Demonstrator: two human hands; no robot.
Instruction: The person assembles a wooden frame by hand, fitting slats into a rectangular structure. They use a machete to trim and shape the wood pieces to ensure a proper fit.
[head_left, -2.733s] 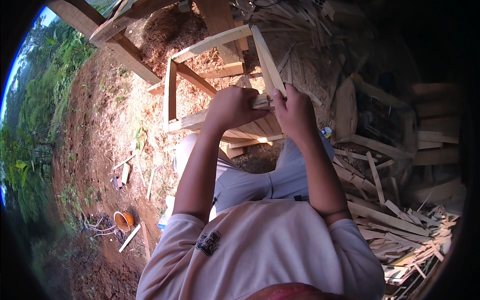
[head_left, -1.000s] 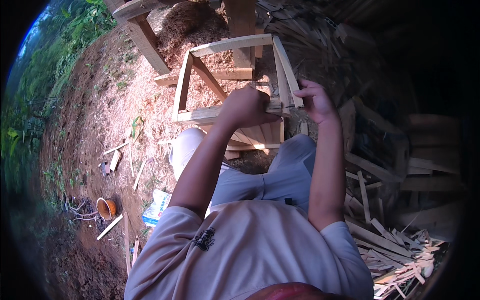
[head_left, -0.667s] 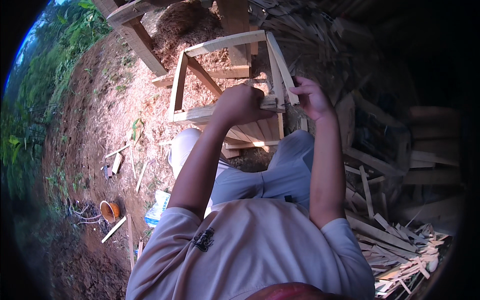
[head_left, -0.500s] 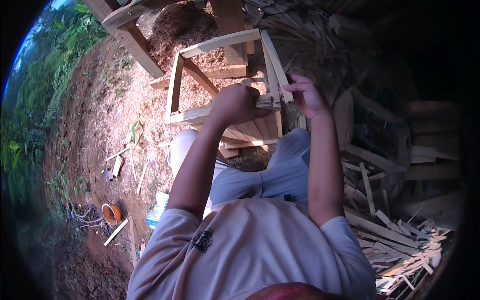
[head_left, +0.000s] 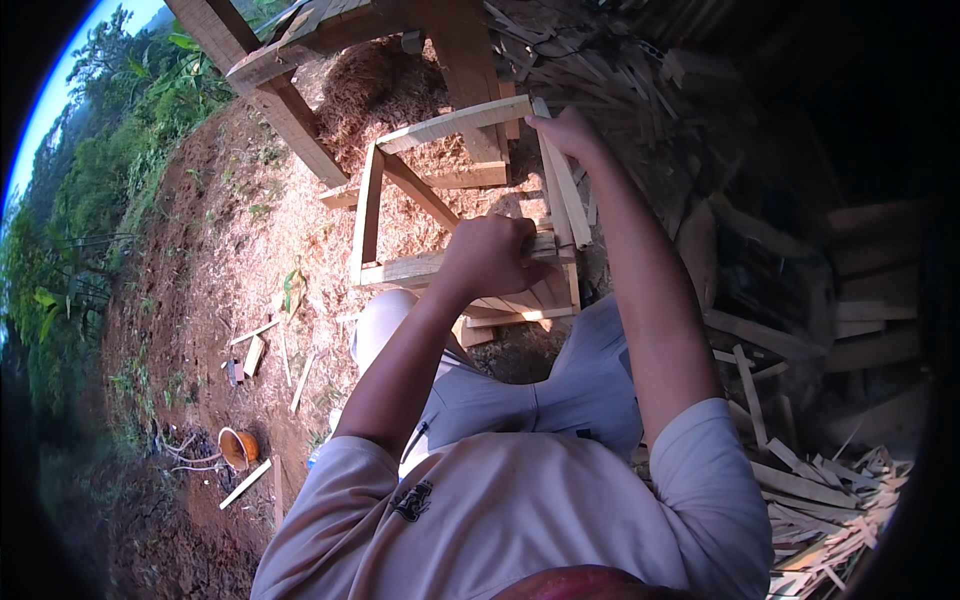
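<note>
Working on wooden frame [head_left: 368, 212], pos. just past knees of grey trousers [head_left: 505, 402], above ground [head_left: 300, 225] strewn w/ shavings. Gripping near rail [head_left: 405, 269] w/ L hand [head_left: 488, 256], closed round it nr its right end. Reaching to far right corner w/ R hand [head_left: 566, 133], at end of far rail [head_left: 455, 124] & top of outer strip [head_left: 569, 200]; can't tell if pinching or only touching, fingers partly hidden. Note outer strip's lower end, splayed off inner strip [head_left: 551, 188], tip just right of near rail, apparently unfixed there.

To do it well, prob. best: brace frame hard w/ L hand so no rocking. Seat strip's top end vs. far rail first, check flush by touch, then judge lower end vs. near rail. Don't force the corner; might rack frame or split thin wood. Lean a bit for clearer view of joint. Mind splinters along sawn edges.
</note>
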